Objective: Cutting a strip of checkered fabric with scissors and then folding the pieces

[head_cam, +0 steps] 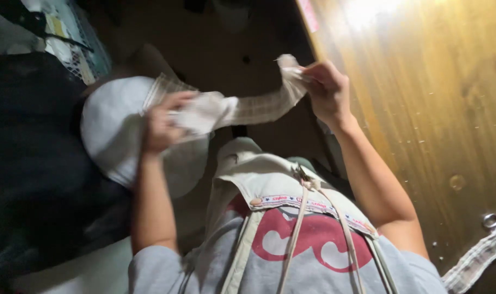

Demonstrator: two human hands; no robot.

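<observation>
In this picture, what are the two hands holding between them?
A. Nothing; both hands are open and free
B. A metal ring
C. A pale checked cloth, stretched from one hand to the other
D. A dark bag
C: the left hand grips one bunched end of the pale checked cloth and the right hand pinches the other end, so it spans the gap between them.

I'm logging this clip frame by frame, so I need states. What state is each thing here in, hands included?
Pale checked cloth strip: stretched between both hands, sagging slightly, bunched at the left end.
Left hand: closed on the bunched end.
Right hand: pinching the other end, raised.
White rounded fabric bundle: lying behind the left hand.
Cream canvas apron with cords: worn over a grey shirt, cords hanging loose.
Wooden door: shut, as far as visible.
</observation>
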